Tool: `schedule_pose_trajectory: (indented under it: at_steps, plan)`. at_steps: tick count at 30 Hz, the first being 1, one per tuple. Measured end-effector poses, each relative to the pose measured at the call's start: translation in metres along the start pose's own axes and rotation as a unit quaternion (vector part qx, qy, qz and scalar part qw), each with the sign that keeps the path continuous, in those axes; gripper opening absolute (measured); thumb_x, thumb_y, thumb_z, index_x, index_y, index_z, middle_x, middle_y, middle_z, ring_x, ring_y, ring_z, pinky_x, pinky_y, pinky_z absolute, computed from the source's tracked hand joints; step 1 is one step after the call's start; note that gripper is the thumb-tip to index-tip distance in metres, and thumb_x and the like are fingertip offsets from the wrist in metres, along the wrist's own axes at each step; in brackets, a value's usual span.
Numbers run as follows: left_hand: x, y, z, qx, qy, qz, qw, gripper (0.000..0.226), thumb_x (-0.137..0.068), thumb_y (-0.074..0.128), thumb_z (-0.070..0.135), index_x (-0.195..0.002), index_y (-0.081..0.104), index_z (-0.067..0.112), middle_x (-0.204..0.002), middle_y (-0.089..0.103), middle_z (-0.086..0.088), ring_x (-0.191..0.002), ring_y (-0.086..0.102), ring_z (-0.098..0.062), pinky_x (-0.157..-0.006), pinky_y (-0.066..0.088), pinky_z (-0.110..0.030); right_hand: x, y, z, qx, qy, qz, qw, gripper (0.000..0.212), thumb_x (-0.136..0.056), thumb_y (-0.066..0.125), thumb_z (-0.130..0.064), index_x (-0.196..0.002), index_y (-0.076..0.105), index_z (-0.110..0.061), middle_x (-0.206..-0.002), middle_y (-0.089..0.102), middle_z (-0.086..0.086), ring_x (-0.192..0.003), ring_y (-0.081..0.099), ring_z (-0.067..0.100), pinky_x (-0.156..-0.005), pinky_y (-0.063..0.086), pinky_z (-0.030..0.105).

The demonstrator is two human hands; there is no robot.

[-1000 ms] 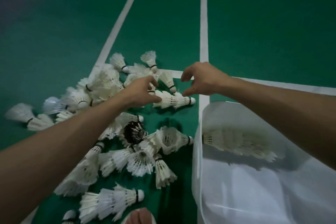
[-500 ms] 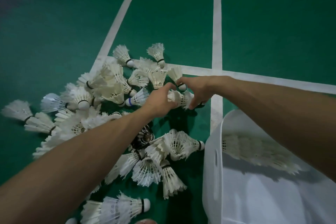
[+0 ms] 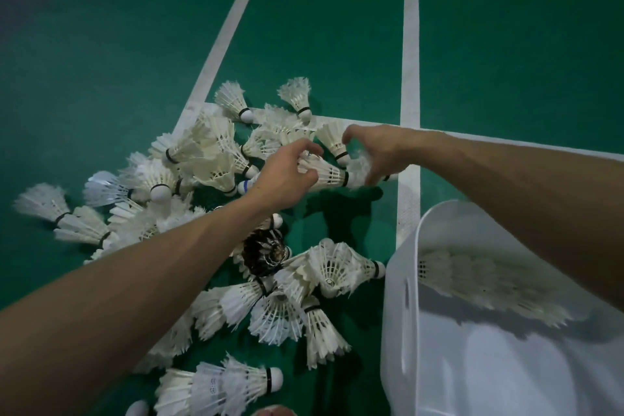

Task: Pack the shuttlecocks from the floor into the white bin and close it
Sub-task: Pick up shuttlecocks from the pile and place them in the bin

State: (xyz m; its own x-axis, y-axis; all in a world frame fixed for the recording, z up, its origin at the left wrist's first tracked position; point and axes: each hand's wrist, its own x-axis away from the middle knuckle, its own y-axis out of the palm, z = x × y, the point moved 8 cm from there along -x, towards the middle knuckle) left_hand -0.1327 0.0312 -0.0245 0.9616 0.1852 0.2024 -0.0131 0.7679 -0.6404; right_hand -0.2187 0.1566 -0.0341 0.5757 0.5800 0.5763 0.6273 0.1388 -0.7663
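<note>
Left hand (image 3: 287,176) and right hand (image 3: 380,152), fingers curled, grasp opposite ends of a nested shuttlecock pair (image 3: 329,174) at the far edge of the scattered pile (image 3: 277,317) of ribbed feather skirts and rounded tips on the matte green floor (image 3: 506,44), beside the smooth translucent white bin (image 3: 401,284).

floor: green court (image 3: 506,44) | far left: slanted white line (image 3: 229,30) | far right: straight white line (image 3: 410,27) | cross line (image 3: 381,121) joins both

No text, brand or number can be read: a small round mark is seen on a shuttlecock (image 3: 337,268) just left of the bin (image 3: 391,331), and faint print on a second shuttlecock (image 3: 216,388) farther left of the bin, both too small to be made out.
</note>
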Motion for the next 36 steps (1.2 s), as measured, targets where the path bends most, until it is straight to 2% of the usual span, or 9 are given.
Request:
schedule_pose_trajectory:
  at_steps: [2, 7, 13, 16, 19, 22, 27, 32, 36]
  plan:
    - [0.001, -0.008, 0.014, 0.043, 0.009, 0.016, 0.999, 0.038, -0.087, 0.062, 0.005, -0.121, 0.056, 0.02, -0.087, 0.059, 0.004, -0.057, 0.052, -0.004, -0.044, 0.041, -0.011, 0.014, -0.017, 0.011, -0.032, 0.015, 0.03, 0.999, 0.078, -0.075, 0.08, -0.017, -0.139, 0.036, -0.021, -0.105, 0.051, 0.002, -0.085, 0.054, 0.02, -0.063, 0.042, 0.026]
    - [0.009, -0.025, 0.061, 0.113, 0.04, 0.039, 0.992, 0.05, -0.084, 0.064, 0.0, -0.127, 0.052, 0.023, -0.095, 0.056, 0.0, -0.078, 0.061, -0.011, -0.059, 0.053, -0.016, 0.073, -0.07, 0.044, -0.081, 0.044, 0.195, 0.976, 0.057, -0.078, 0.075, -0.027, -0.128, 0.051, -0.016, -0.119, 0.055, 0.013, -0.086, 0.055, 0.024, -0.069, 0.041, 0.025]
    - [0.038, -0.054, 0.158, 0.129, 0.191, 0.062, 0.971, 0.059, -0.08, 0.063, -0.006, -0.129, 0.048, 0.024, -0.089, 0.053, 0.0, -0.06, 0.054, 0.003, -0.057, 0.053, -0.015, 0.181, -0.103, 0.08, -0.321, 0.042, 0.37, 0.87, 0.055, -0.073, 0.077, -0.017, -0.119, 0.048, -0.025, -0.092, 0.053, 0.001, -0.081, 0.059, 0.022, -0.077, 0.058, 0.048]
    - [0.06, -0.057, 0.218, 0.14, 0.259, 0.019, 0.955, 0.067, -0.078, 0.064, -0.01, -0.132, 0.044, 0.025, -0.089, 0.05, 0.002, -0.059, 0.054, 0.005, -0.057, 0.051, -0.014, 0.235, -0.092, 0.094, -0.399, 0.039, 0.417, 0.816, 0.056, -0.075, 0.077, -0.007, -0.118, 0.049, -0.029, -0.093, 0.046, 0.003, -0.078, 0.057, 0.022, -0.068, 0.061, 0.04]
    - [0.085, -0.028, 0.264, 0.125, 0.287, -0.126, 0.941, 0.068, -0.078, 0.065, -0.011, -0.128, 0.045, 0.03, -0.098, 0.055, 0.001, -0.069, 0.062, 0.003, -0.064, 0.053, -0.015, 0.282, -0.075, 0.11, -0.438, 0.043, 0.442, 0.781, 0.048, -0.079, 0.075, -0.007, -0.114, 0.053, -0.032, -0.102, 0.044, 0.008, -0.079, 0.058, 0.024, -0.063, 0.06, 0.032]
    - [0.112, 0.025, 0.286, 0.073, 0.303, -0.282, 0.907, 0.063, -0.078, 0.063, -0.01, -0.125, 0.05, 0.029, -0.094, 0.063, 0.004, -0.075, 0.067, -0.006, -0.066, 0.055, -0.021, 0.315, -0.05, 0.122, -0.427, 0.054, 0.436, 0.79, 0.049, -0.083, 0.072, -0.009, -0.121, 0.053, -0.035, -0.11, 0.045, 0.011, -0.084, 0.06, 0.023, -0.064, 0.059, 0.027]
    - [0.138, 0.121, 0.272, -0.125, 0.282, -0.452, 0.837, 0.07, -0.079, 0.067, 0.0, -0.134, 0.04, 0.033, -0.093, 0.061, 0.005, -0.054, 0.059, 0.0, -0.051, 0.045, -0.011, 0.334, 0.024, 0.152, -0.392, 0.125, 0.394, 0.822, 0.039, -0.081, 0.074, -0.019, -0.114, 0.062, -0.035, -0.106, 0.052, -0.002, -0.085, 0.066, 0.021, -0.068, 0.061, 0.032]
    - [0.138, 0.188, 0.234, -0.311, 0.246, -0.501, 0.769, 0.081, -0.08, 0.071, 0.014, -0.141, 0.024, 0.039, -0.095, 0.053, 0.012, -0.075, 0.055, -0.006, -0.056, 0.042, -0.015, 0.329, 0.084, 0.186, -0.377, 0.236, 0.353, 0.823, 0.043, -0.063, 0.079, -0.029, -0.102, 0.06, -0.037, -0.105, 0.06, 0.006, -0.082, 0.066, 0.021, -0.07, 0.06, 0.043]
    - [0.137, 0.228, 0.219, -0.404, 0.236, -0.512, 0.72, 0.101, -0.082, 0.072, 0.015, -0.15, 0.001, 0.036, -0.123, 0.053, -0.004, -0.076, 0.046, -0.013, -0.065, 0.038, -0.022, 0.323, 0.098, 0.195, -0.321, 0.266, 0.334, 0.845, 0.05, -0.067, 0.074, -0.021, -0.112, 0.057, -0.032, -0.111, 0.049, 0.006, -0.082, 0.057, 0.018, -0.059, 0.047, 0.015]
